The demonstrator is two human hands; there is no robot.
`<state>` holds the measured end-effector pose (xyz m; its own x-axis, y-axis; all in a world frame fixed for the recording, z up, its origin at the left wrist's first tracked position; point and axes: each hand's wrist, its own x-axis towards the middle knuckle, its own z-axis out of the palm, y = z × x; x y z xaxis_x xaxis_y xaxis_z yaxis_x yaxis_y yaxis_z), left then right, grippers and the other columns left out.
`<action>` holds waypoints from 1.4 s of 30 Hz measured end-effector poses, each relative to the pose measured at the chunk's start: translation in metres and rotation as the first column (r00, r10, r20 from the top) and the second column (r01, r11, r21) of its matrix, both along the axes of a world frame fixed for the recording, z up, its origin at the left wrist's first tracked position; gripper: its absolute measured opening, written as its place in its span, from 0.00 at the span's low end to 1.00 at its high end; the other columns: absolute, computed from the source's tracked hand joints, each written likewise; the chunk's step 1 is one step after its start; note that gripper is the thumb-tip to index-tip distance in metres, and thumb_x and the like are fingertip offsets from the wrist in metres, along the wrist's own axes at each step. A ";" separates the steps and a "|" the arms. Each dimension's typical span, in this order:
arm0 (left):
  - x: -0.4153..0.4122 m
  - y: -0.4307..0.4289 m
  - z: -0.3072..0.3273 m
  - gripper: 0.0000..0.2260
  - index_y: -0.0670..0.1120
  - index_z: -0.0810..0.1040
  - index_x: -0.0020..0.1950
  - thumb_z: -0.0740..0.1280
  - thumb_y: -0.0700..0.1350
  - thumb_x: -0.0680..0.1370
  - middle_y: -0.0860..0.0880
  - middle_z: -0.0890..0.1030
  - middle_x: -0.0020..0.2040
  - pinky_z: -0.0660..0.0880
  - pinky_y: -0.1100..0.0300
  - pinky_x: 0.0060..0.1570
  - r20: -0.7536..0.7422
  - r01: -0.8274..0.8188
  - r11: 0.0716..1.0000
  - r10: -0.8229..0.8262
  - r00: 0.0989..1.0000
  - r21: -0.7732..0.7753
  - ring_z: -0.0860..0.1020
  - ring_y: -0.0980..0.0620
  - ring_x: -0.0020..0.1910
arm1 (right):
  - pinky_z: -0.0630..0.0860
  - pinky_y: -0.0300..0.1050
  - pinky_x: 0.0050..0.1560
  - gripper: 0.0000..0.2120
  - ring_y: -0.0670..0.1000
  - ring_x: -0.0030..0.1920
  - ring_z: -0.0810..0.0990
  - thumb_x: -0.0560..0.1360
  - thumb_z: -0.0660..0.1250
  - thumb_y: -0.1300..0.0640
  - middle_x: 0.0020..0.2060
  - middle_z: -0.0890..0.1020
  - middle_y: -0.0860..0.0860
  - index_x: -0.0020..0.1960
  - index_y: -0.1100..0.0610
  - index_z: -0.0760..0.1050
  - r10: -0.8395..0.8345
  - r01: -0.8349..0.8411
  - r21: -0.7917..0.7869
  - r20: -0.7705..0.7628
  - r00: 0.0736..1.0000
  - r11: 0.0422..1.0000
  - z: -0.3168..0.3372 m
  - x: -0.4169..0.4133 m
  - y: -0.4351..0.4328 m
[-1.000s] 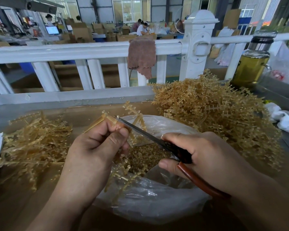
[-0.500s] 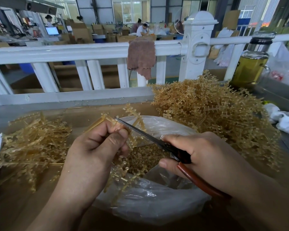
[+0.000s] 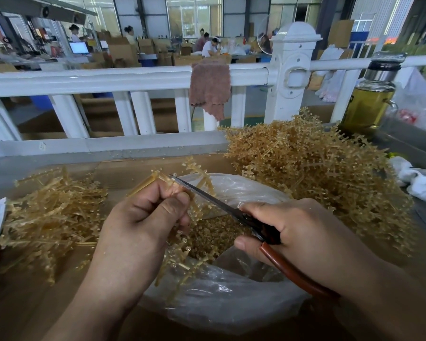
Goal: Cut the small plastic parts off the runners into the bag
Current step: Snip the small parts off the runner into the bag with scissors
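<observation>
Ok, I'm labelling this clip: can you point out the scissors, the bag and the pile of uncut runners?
scissors (image 3: 214,203), head view, on the blade.
bag (image 3: 231,306), head view, on its clear near wall.
pile of uncut runners (image 3: 317,168), head view, on the heap's middle, right of the bag.

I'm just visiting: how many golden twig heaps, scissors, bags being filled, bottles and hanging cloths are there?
Heaps: 2, left heap, right heap
Scissors: 1
Bag being filled: 1
Bottle: 1
Hanging cloth: 1
Total: 6

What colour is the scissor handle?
The scissor handle is reddish-brown, darker near the pivot; the head view shows it best.
</observation>
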<state>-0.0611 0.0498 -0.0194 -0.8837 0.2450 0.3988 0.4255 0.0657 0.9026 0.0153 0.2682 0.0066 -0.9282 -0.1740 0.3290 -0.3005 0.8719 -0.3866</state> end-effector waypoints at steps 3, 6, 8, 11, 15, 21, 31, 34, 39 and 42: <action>0.001 0.001 -0.001 0.12 0.51 0.80 0.40 0.68 0.58 0.76 0.48 0.81 0.35 0.72 0.51 0.44 0.022 0.005 0.997 -0.007 1.000 0.074 0.80 0.51 0.36 | 0.71 0.38 0.30 0.22 0.43 0.33 0.78 0.73 0.60 0.34 0.29 0.77 0.42 0.54 0.49 0.79 -0.016 0.016 0.006 -0.002 1.000 1.000 0.000 0.001 0.000; 0.000 -0.001 -0.002 0.16 0.54 0.85 0.48 0.68 0.65 0.74 0.50 0.86 0.44 0.77 0.48 0.50 0.022 -0.080 0.990 0.078 0.997 0.116 0.85 0.51 0.46 | 0.69 0.35 0.29 0.16 0.42 0.32 0.78 0.74 0.64 0.36 0.28 0.76 0.42 0.50 0.47 0.78 -0.022 0.022 -0.028 0.002 1.000 0.999 0.001 0.001 0.001; -0.002 -0.002 -0.002 0.16 0.56 0.87 0.52 0.70 0.65 0.74 0.52 0.87 0.52 0.77 0.45 0.56 0.039 -0.103 0.981 0.098 0.994 0.162 0.85 0.52 0.53 | 0.66 0.32 0.28 0.12 0.42 0.31 0.77 0.74 0.67 0.39 0.28 0.75 0.42 0.47 0.46 0.77 -0.024 0.024 -0.047 0.001 1.000 0.999 0.002 0.001 0.001; -0.004 -0.001 -0.003 0.17 0.53 0.87 0.53 0.74 0.63 0.73 0.49 0.87 0.55 0.74 0.46 0.61 0.055 -0.070 0.972 0.059 0.997 0.223 0.84 0.48 0.59 | 0.67 0.32 0.28 0.14 0.43 0.31 0.77 0.73 0.66 0.38 0.27 0.75 0.42 0.48 0.48 0.78 -0.022 0.022 -0.043 -0.004 1.000 0.999 0.002 0.001 0.001; -0.002 0.004 -0.002 0.10 0.52 0.85 0.49 0.75 0.56 0.74 0.47 0.87 0.50 0.80 0.55 0.55 0.041 -0.028 0.955 0.017 0.999 0.296 0.85 0.47 0.53 | 0.70 0.34 0.30 0.19 0.42 0.33 0.78 0.73 0.63 0.35 0.28 0.77 0.42 0.52 0.48 0.79 -0.025 0.025 -0.013 -0.010 1.000 1.000 0.000 0.001 0.000; 0.003 0.006 0.003 0.07 0.50 0.85 0.47 0.74 0.52 0.74 0.44 0.87 0.48 0.80 0.63 0.49 0.096 -0.056 0.934 0.023 0.995 0.352 0.86 0.47 0.50 | 0.72 0.38 0.36 0.21 0.41 0.36 0.76 0.72 0.58 0.29 0.30 0.75 0.41 0.53 0.44 0.74 -0.044 0.044 0.013 -0.004 0.999 0.999 -0.002 0.001 0.000; 0.004 0.004 0.005 0.04 0.57 0.85 0.46 0.71 0.49 0.78 0.52 0.87 0.44 0.77 0.71 0.45 -0.039 -0.125 0.973 0.135 0.990 0.194 0.85 0.56 0.44 | 0.73 0.36 0.35 0.23 0.41 0.37 0.77 0.71 0.60 0.29 0.35 0.77 0.41 0.58 0.43 0.74 -0.028 0.030 -0.027 0.041 0.999 0.999 -0.001 0.001 -0.001; 0.003 0.003 0.005 0.06 0.58 0.85 0.46 0.69 0.50 0.78 0.54 0.87 0.44 0.78 0.67 0.44 -0.073 -0.156 0.975 0.169 0.983 0.157 0.85 0.57 0.45 | 0.72 0.33 0.34 0.22 0.40 0.36 0.77 0.72 0.61 0.30 0.34 0.77 0.40 0.57 0.42 0.75 -0.020 0.022 -0.034 0.054 0.998 0.999 0.000 0.001 0.000; 0.005 0.003 0.008 0.05 0.58 0.84 0.45 0.69 0.50 0.78 0.55 0.86 0.44 0.76 0.73 0.43 -0.117 -0.183 0.977 0.195 0.974 0.109 0.84 0.59 0.44 | 0.73 0.37 0.32 0.23 0.41 0.34 0.78 0.71 0.62 0.29 0.34 0.79 0.41 0.58 0.43 0.75 -0.011 0.015 -0.057 0.068 0.998 0.998 0.000 0.001 0.000; 0.007 0.003 0.009 0.03 0.56 0.84 0.45 0.71 0.49 0.77 0.54 0.86 0.43 0.74 0.75 0.42 -0.105 -0.170 0.979 0.182 0.978 0.112 0.83 0.60 0.43 | 0.75 0.39 0.33 0.25 0.41 0.35 0.79 0.71 0.60 0.28 0.36 0.80 0.43 0.59 0.44 0.74 -0.013 0.017 -0.055 0.067 0.998 0.998 -0.001 0.001 0.000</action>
